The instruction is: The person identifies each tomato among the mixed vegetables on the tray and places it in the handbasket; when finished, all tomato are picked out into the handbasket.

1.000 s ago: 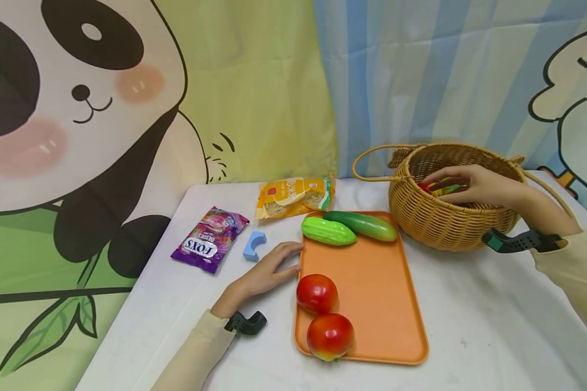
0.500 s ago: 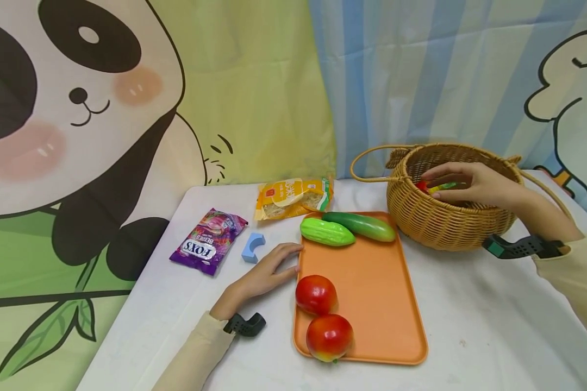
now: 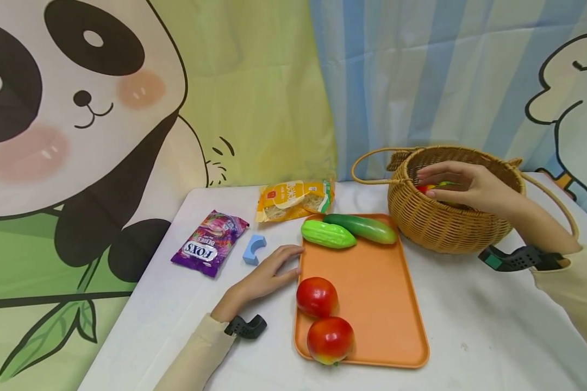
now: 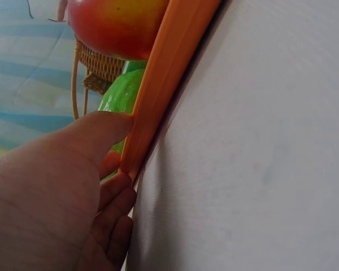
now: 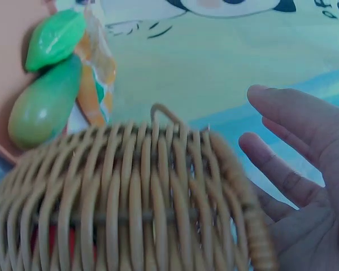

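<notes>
My left hand [image 3: 261,279] lies on the table at the left edge of an orange tray [image 3: 372,293]. Its thumb and fingertips touch the tray's rim in the left wrist view, the fingers relaxed. Two red tomato-like fruits [image 3: 317,297] sit at the tray's near left. A bright green bitter melon [image 3: 328,233] and a dark green cucumber [image 3: 361,227] lie at its far end. Over the mouth of a wicker basket [image 3: 450,233] hovers my right hand [image 3: 474,187], fingers spread and nothing between them in the right wrist view. Red and yellow-green things [image 3: 424,189] inside the basket are mostly hidden.
A purple candy bag [image 3: 210,243] and a blue arch-shaped block [image 3: 254,250] lie left of the tray. Behind it is an orange-yellow food packet [image 3: 294,200]. The basket's loop handle [image 3: 372,152] sticks out leftward. Printed curtains stand along the table's back.
My right hand has lifted very slightly above the basket, its fingers a little further from the things inside. My left hand stays at the tray's edge.
</notes>
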Demonstrator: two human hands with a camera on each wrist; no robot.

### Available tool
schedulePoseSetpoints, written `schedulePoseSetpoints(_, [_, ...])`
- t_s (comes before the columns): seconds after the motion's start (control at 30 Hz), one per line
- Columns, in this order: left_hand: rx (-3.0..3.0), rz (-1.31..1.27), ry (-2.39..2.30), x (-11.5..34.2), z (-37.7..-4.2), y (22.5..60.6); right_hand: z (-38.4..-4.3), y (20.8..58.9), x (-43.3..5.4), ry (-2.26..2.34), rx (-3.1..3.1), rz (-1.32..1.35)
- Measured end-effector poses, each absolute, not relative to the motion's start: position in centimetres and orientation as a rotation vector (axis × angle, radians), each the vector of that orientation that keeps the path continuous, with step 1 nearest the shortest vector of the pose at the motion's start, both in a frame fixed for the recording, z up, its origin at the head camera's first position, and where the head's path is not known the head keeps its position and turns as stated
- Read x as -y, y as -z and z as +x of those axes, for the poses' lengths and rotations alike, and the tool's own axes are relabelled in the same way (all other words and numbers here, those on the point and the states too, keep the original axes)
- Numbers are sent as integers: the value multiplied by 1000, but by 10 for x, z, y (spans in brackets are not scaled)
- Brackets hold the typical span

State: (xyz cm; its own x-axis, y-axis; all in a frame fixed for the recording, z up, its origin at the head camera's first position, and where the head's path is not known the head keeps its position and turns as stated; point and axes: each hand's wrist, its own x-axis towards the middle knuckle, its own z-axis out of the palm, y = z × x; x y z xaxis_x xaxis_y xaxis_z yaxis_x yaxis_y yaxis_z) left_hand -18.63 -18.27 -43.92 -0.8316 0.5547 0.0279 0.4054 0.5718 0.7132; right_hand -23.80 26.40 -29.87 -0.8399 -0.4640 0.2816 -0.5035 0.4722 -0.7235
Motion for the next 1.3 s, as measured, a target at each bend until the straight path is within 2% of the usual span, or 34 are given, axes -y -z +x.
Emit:
schedulePoseSetpoints(0.67, [-2619, 869, -1133, 182, -186, 438, -217, 302, -226, -1510, 2397, 1361])
schedulePoseSetpoints(1.3, [-2619, 864, -1128, 183, -186, 439, -214, 326, -178, -1737, 2430, 1532])
